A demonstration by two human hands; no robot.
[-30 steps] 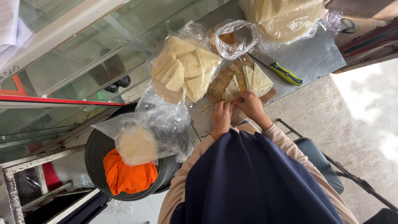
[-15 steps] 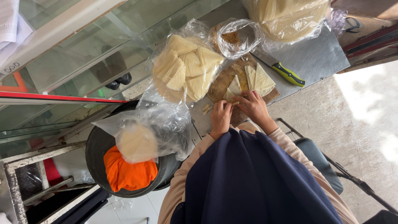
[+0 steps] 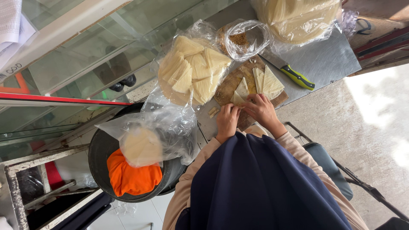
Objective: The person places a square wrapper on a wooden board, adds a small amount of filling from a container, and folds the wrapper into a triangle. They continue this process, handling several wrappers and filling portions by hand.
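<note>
Head view looks straight down past a dark blue garment to a metal desk [image 3: 328,64] beside a glass case. Both hands meet over a wooden cutting board [image 3: 232,83] near the desk's near edge. The left hand [image 3: 227,121] and the right hand [image 3: 263,111] are curled, fingertips pinched together on a pale triangular pastry piece [image 3: 237,99], which lies on the board right at the fingertips; both seem to be closed on it, as if to fold or press its edges, though the exact grip is partly hidden.

Just beyond the hands, a small stack of cut triangles [image 3: 267,81] rests on the same board, within easy reach. A green-handled knife [image 3: 296,76] lies on the bare metal beside the board, toward the right edge, blade pointing to the board. At the left edge sits an open plastic bag of folded triangles [image 3: 194,70], its mouth spread wide, likely so pieces can be dropped in. A smaller clear bag with brown filling [image 3: 240,39] stands behind the board, and a large bag of round sheets [image 3: 298,17] fills the far right corner.

Off the desk, a dark tub [image 3: 100,153] holds an orange cloth [image 3: 132,179] and another bagged round [image 3: 142,147].
</note>
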